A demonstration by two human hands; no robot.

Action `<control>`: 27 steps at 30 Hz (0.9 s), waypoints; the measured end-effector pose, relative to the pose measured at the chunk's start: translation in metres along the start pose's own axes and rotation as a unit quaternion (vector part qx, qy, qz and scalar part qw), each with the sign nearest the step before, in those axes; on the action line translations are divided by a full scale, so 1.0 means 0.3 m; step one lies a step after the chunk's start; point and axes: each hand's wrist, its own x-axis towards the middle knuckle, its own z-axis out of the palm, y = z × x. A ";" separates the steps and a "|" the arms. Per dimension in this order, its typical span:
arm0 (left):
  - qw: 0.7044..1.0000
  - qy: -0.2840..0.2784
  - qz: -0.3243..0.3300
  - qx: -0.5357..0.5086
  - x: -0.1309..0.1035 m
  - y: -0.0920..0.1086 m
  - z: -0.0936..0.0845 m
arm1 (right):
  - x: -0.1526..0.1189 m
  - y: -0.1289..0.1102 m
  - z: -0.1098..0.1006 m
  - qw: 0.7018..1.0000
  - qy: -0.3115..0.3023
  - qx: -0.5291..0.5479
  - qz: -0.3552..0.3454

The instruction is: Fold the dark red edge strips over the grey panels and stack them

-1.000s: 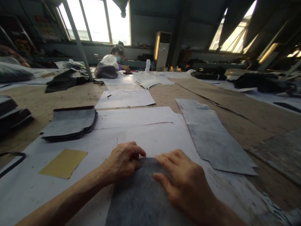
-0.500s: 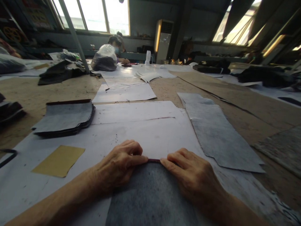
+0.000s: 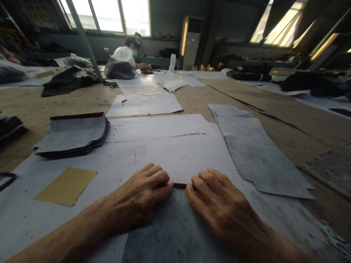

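A grey-backed piece of sheet material, apparently leather [image 3: 175,226], lies in front of me, its far edge turned over into a narrow dark red fold. My left hand [image 3: 145,195] is closed on the left part of that fold, thumb and curled fingers pressed to it. On the right part, my right hand [image 3: 219,204] bears down with bent fingers, its thumb along the near side. A short stretch of the fold shows between the hands; the rest of the edge is hidden under them. White paper [image 3: 164,157] lies beneath.
To the left sits a stack of similar pieces [image 3: 74,133] with folded dark edges, above a tan card [image 3: 67,186]. Larger grey pieces [image 3: 255,153] lie at right. Farther back are a plastic bag [image 3: 120,64], a white bottle [image 3: 172,63] and a person [image 3: 134,51] at the table.
The fingers of both hands have curled in more over the folded edge, and the right fingertips have shifted slightly. The grey piece stays in place; the camera view has moved a little.
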 end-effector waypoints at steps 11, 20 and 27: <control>1.000 -0.006 -0.020 -0.014 -0.006 0.001 -0.003 | 0.067 -0.060 0.027 0.991 0.004 0.115 0.062; 0.995 0.065 -0.063 -0.031 -0.089 -0.032 -0.032 | 0.056 -0.053 0.048 0.988 0.043 0.132 0.067; 0.999 0.037 -0.025 0.003 -0.090 -0.026 -0.024 | 0.079 -0.057 0.041 0.994 0.014 0.100 0.049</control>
